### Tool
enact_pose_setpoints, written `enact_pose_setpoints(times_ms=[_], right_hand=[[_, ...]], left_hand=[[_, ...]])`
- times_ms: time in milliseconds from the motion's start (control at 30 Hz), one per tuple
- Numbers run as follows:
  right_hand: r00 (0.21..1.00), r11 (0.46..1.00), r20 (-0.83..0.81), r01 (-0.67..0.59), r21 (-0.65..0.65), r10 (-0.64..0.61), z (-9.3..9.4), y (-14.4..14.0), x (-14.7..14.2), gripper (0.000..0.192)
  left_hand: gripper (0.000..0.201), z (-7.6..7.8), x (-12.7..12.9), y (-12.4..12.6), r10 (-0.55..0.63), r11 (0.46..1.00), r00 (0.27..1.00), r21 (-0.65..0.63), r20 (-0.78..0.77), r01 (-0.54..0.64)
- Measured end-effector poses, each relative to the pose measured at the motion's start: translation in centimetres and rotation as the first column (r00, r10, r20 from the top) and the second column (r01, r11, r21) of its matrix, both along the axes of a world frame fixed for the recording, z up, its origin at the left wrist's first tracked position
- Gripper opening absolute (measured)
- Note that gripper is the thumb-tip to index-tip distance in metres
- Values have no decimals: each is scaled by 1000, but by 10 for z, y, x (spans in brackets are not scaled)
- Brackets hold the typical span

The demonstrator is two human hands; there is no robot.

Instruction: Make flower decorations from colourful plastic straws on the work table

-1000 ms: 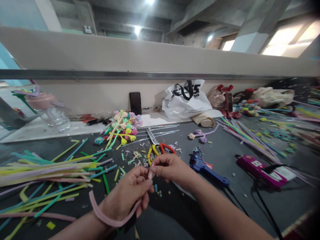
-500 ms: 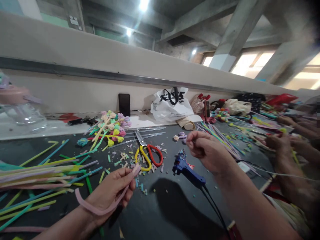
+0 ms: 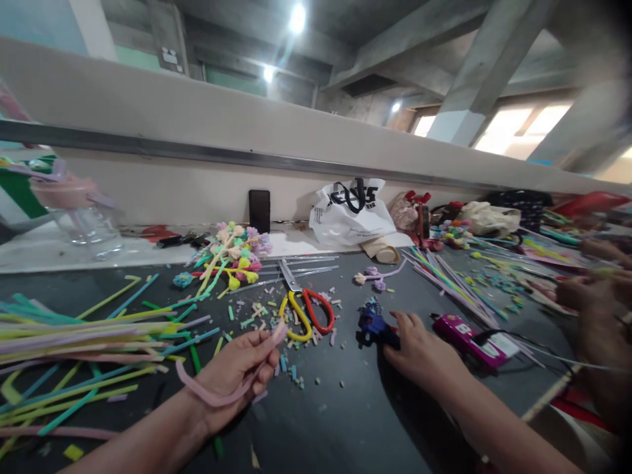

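Observation:
My left hand (image 3: 241,368) is closed, pinching a pale pink chenille stem (image 3: 212,397) whose loose end curves back over the wrist. My right hand (image 3: 424,352) is low over the table, thumb and fingers around the handle of a blue glue gun (image 3: 374,327); its palm side is hidden. The gun lies on the dark tabletop, nozzle end toward the far left. Between the hands, further back, lie scissors (image 3: 309,316) with one yellow and one red handle loop, among small cut chenille bits. A purple chenille sprig (image 3: 379,276) rests beyond the gun.
Loose chenille stems (image 3: 83,342) are heaped at left, finished chenille flowers (image 3: 234,253) behind them. A magenta box (image 3: 471,339) with cables sits right of my right hand. Along the back stand a clear jug (image 3: 81,217), phone (image 3: 259,210) and white bag (image 3: 350,214). A co-worker's hands (image 3: 587,296) are at far right.
My right hand has come down from beside the purple sprig to the glue gun's handle. The sprig now lies free, and the magenta box shows. My left hand keeps the pink stem.

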State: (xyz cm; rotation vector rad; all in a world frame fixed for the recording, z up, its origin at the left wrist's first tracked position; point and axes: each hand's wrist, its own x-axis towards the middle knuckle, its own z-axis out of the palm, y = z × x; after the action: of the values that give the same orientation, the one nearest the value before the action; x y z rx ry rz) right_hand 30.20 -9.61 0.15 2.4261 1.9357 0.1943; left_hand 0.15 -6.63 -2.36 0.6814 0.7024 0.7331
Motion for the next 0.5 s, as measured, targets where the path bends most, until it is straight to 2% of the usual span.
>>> enact_pose_setpoints(times_ms=[133, 233, 300, 333, 367, 400, 433, 467, 500], right_hand=[[998, 993, -18, -56, -101, 55, 5, 10, 5, 42], [996, 997, -74, -58, -59, 53, 14, 11, 2, 40], [963, 999, -267, -29, 26, 35, 24, 7, -4, 40], [901, 998, -432, -13, 69, 41, 28, 3, -9, 40], [777, 996, -628, 6, 92, 53, 32, -2, -16, 40], [574, 996, -816, 7, 93, 72, 34, -8, -23, 41], [322, 995, -942, -5, 101, 98, 34, -14, -33, 43], [95, 996, -992, -13, 88, 89, 33, -19, -44, 44], [-89, 997, -994, -28, 65, 62, 29, -25, -56, 45]], left_hand=[[17, 0, 0, 2, 6, 1000, 1000, -24, 14, -6], [16, 0, 0, 3, 20, 999, 999, -29, 26, -19], [16, -1, 0, 4, 28, 999, 999, -29, 34, -27], [16, -1, -1, 4, 30, 999, 999, -28, 40, -29], [16, -2, -1, 5, 34, 999, 998, -27, 44, -33], [15, -2, -1, 5, 36, 999, 998, -24, 44, -35], [15, -3, -1, 5, 40, 999, 998, -17, 41, -39], [15, -3, -1, 6, 45, 999, 998, -9, 34, -45], [15, -3, -1, 6, 54, 999, 998, 0, 23, -54]])
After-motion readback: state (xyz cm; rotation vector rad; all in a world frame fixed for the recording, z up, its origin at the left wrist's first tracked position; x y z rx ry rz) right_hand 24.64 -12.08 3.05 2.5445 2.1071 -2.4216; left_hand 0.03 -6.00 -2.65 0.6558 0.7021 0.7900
